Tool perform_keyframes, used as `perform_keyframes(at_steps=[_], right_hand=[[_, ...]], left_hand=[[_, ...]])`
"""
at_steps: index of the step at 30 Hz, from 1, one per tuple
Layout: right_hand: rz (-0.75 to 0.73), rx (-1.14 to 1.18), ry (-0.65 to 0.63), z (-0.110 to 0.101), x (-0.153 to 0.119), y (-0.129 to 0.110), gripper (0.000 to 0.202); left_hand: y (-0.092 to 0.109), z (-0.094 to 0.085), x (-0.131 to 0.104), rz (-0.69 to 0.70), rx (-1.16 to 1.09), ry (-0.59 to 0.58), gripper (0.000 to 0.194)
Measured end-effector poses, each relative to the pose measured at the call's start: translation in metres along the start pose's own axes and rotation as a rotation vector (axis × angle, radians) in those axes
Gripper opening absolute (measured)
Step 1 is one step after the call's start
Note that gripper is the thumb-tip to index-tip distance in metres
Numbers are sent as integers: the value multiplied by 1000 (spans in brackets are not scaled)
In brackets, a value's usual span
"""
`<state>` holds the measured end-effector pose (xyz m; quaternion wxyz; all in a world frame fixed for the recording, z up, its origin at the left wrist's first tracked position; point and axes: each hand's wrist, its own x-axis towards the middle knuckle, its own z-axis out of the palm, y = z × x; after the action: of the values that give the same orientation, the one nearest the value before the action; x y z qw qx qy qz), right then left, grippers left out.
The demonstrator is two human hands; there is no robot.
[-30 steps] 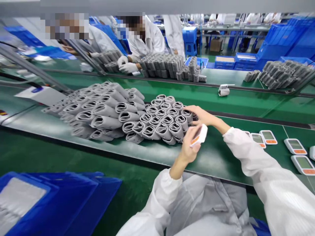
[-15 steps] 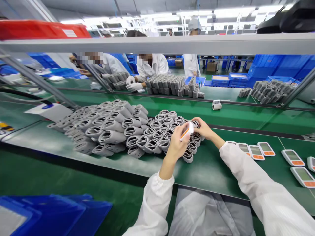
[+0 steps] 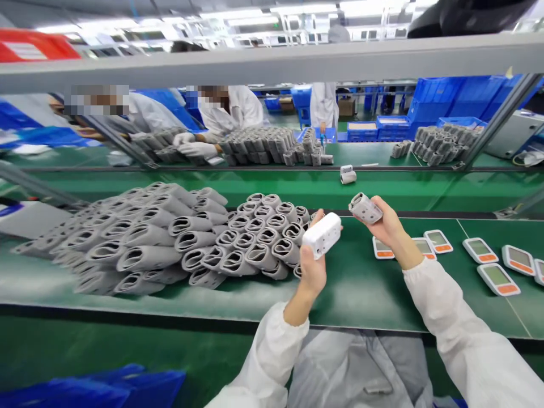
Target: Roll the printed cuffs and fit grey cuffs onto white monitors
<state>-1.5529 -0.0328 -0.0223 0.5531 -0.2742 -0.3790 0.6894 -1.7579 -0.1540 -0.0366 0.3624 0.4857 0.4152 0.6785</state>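
My left hand (image 3: pixel 313 273) is closed round a white blood pressure monitor (image 3: pixel 323 234), its plain side with small holes turned up. In my right hand (image 3: pixel 390 225) is a rolled grey wrist cuff (image 3: pixel 365 208), held above the bench with its open end towards the left. The monitor and the cuff are apart. Left of my hands, a stack of rolled grey cuffs (image 3: pixel 255 241) lies with its openings facing me. Beyond my right wrist, several white monitors with orange buttons (image 3: pixel 498 279) rest screen up; my right forearm partly covers the nearest ones.
A larger heap of flatter cuffs (image 3: pixel 140 238) spreads over the left of the green bench (image 3: pixel 361 306). A grey shelf beam (image 3: pixel 272 54) crosses above. Across the green belt (image 3: pixel 272 190), co-workers in white coats (image 3: pixel 238 107) sit by more cuffs. Blue trays (image 3: pixel 127 388) stand below left.
My right hand has drawn a cuff from the stack and moved right with it. The left hand has turned the monitor so its other side shows. The view has shifted right.
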Motion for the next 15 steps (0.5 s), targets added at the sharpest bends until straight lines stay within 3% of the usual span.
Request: perform_keyframes(at_steps=[3,6,8,11,15], right_hand=[[-21,-32,60,-18,-16,-1,43],[35,-78,71,-30,-13,-4,51],[-16,-144,92,-32,-1,-10,54],[-251,-288,111,-26,17,-24,59],[-434,-644,9,-19,24,-48,61]], left_hand=[[-16,50,7,-302,-348,-51,87],[-30,87,30,-462,-482,-15,67],[-33,106,48,-489,-522,26,61],[-28,128,71,-492,-560,61,55],[-16,135,87,-427,-577,96,51]])
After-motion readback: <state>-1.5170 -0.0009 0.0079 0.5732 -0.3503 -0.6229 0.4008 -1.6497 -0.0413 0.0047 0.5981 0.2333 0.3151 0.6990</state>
